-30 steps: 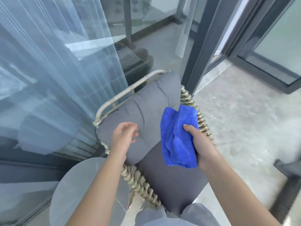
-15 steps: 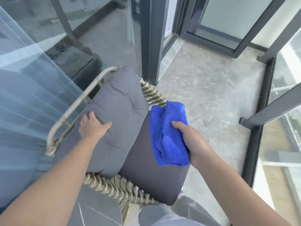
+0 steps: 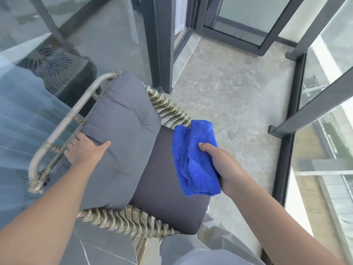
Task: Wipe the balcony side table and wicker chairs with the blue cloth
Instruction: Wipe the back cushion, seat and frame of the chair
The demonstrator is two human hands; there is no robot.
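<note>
A wicker chair [image 3: 168, 108] with a pale curved frame stands below me. A grey back cushion [image 3: 124, 134] leans on it, above a darker seat cushion [image 3: 168, 197]. My left hand [image 3: 84, 150] grips the left edge of the back cushion, thumb on its front, fingers tucked behind it next to the frame. My right hand [image 3: 223, 165] holds the folded blue cloth [image 3: 194, 159] over the right side of the seat cushion, near the wicker arm. A corner of the grey side table [image 3: 99, 251] shows at the bottom left.
A dark door frame post [image 3: 162, 44] rises just behind the chair. A black grille unit [image 3: 55, 67] sits behind glass at the left. A glass railing [image 3: 321, 131] with dark posts runs along the right. Grey stone floor [image 3: 229, 88] lies between chair and railing.
My left hand moved from the front of the back cushion to its left edge and took hold of it. My view swung right; the cloth stays in my right hand.
</note>
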